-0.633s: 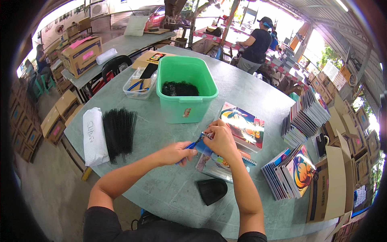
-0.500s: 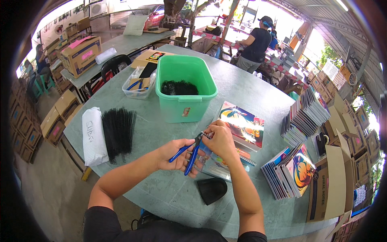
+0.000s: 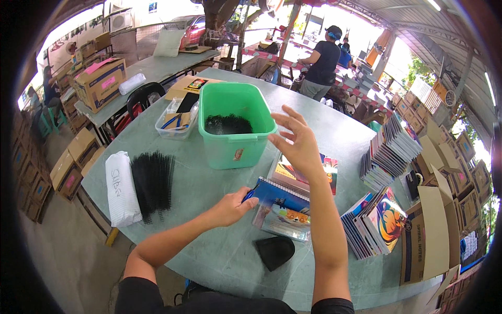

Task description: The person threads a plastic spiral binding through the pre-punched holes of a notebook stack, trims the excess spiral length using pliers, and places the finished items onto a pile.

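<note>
My left hand (image 3: 230, 209) is closed round blue-handled cutting pliers (image 3: 250, 194), beside a spiral notebook with a blue cover (image 3: 280, 191). Raised at the right rim of a green plastic bin (image 3: 235, 153), my right hand (image 3: 297, 140) has its fingers apart and shows nothing in them. Black wiry scraps (image 3: 228, 124) lie in the bin. Just below the blue notebook is another notebook with a cartoon animal cover (image 3: 286, 221). Behind my right forearm, a stack of colourful notebooks (image 3: 293, 175) is partly hidden. A black rounded pad (image 3: 275, 253) rests near the table's front edge.
Black spiral coils (image 3: 152, 186) lie beside a white wrapped roll (image 3: 122, 189) at left. A clear tub (image 3: 172, 132) with blue-handled tools stands left of the bin. Notebook stacks (image 3: 374, 222) and an open carton (image 3: 429, 235) are at right. A person (image 3: 322, 65) stands beyond the table.
My right hand has left the pliers, rising to the bin's rim with its fingers spread. My left hand has turned and drawn the pliers in. The blue notebook now shows more fully.
</note>
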